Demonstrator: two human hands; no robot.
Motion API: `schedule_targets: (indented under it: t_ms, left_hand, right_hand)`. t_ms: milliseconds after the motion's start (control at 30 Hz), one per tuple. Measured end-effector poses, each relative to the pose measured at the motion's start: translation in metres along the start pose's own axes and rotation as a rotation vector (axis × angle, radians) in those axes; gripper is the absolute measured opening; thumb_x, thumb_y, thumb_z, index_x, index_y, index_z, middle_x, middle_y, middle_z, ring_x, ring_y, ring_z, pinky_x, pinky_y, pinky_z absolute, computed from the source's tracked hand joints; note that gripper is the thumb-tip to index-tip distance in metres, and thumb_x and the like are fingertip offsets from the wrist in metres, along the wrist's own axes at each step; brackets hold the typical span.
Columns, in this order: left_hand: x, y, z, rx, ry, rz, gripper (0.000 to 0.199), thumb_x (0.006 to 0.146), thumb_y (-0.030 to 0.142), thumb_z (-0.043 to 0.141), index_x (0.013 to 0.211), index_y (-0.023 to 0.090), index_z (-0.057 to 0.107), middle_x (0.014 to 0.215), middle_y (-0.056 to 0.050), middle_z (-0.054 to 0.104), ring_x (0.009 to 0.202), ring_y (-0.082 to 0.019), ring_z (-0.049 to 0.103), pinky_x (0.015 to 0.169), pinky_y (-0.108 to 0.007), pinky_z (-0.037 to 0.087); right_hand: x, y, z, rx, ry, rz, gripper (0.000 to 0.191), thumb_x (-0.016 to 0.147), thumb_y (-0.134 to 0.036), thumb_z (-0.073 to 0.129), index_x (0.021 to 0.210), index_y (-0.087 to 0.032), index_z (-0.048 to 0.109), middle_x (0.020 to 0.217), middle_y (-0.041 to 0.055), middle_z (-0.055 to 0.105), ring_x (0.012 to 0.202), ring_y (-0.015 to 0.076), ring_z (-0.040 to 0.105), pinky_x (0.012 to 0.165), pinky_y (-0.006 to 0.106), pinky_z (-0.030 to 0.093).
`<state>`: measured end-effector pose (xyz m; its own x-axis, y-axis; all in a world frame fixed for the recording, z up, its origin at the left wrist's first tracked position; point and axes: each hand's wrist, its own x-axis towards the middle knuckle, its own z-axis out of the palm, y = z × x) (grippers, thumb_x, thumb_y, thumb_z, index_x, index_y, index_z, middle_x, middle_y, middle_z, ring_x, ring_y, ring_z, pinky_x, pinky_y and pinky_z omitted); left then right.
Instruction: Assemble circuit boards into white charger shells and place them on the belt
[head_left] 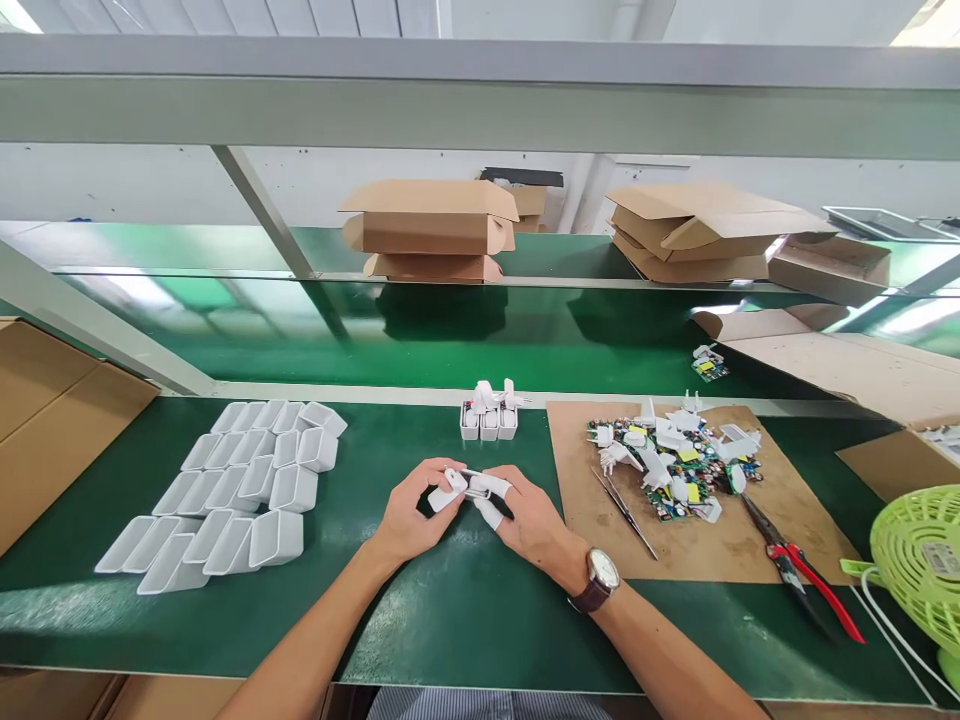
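left hand (412,515) + right hand (536,518): both pinching white part (478,487), over bench (469,625) middle | three cases (489,428) loaded, far side | looks early: empty cases (276,538) in rows left, boards (679,460) piled on cardboard (600,555) right

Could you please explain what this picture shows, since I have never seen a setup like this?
There is no robot here: these are a person's bare hands. The single picture comes from a camera worn on the head, looking forward and down. The left hand and right hand together hold small white plastic parts. On the green table, rows of open white shells lie to the left, and a small filled group of shells stands beyond the hands. To the right, a brown sheet carries piled circuit boards and tweezers; red-handled pliers lie partly on it.
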<state>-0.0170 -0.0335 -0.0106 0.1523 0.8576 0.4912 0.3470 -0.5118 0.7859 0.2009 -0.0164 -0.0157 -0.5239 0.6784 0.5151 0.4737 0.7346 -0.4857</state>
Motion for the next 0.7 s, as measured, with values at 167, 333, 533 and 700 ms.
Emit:
schedule_targets:
  t_ms: [167, 333, 533, 700]
  left_hand:
    - [0.0018, 0.0015, 0.0003, 0.003, 0.009, -0.003, 0.012, 0.090, 0.017, 0.064, 0.090, 0.023, 0.053, 0.112, -0.010, 0.072, 0.100, -0.021, 0.073, 0.086, -0.037, 0.060]
    - [0.0022, 0.0022, 0.0006, -0.001, 0.005, -0.056, 0.011, 0.090, 0.022, 0.064, 0.089, 0.023, 0.054, 0.110, -0.010, 0.073, 0.097, -0.022, 0.074, 0.085, -0.039, 0.060]
    - [0.0023, -0.0002, -0.0003, 0.008, 0.012, -0.031, 0.010, 0.092, 0.025, 0.062, 0.088, 0.023, 0.054, 0.108, -0.008, 0.069, 0.099, -0.021, 0.072, 0.086, -0.037, 0.059]
    - [-0.0038, -0.0066, 0.0023, 0.064, 0.009, -0.104, 0.045, 0.082, 0.038, 0.078, 0.118, 0.024, 0.055, 0.112, -0.007, 0.065, 0.092, -0.021, 0.069, 0.083, -0.038, 0.060]
  right_hand:
    - [0.0014, -0.0023, -0.0016, 0.042, -0.017, 0.002, 0.026, 0.102, -0.020, 0.048, 0.126, -0.023, 0.058, 0.114, 0.0115, 0.066, 0.094, 0.0211, 0.069, 0.077, 0.033, 0.063]
    - [0.0037, -0.0045, -0.0020, 0.039, -0.058, 0.027, 0.029, 0.100, -0.018, 0.049, 0.128, -0.023, 0.057, 0.112, 0.0120, 0.065, 0.097, 0.0239, 0.067, 0.081, 0.038, 0.062]
    - [0.0059, -0.0010, -0.0006, 0.130, -0.034, 0.048, 0.031, 0.097, -0.017, 0.053, 0.127, -0.025, 0.059, 0.107, 0.0091, 0.066, 0.093, 0.0215, 0.066, 0.082, 0.036, 0.061]
    - [0.0079, -0.0008, 0.0019, 0.370, 0.057, 0.201, 0.024, 0.095, -0.024, 0.056, 0.118, -0.024, 0.064, 0.116, 0.0099, 0.066, 0.099, 0.0209, 0.068, 0.086, 0.038, 0.061]
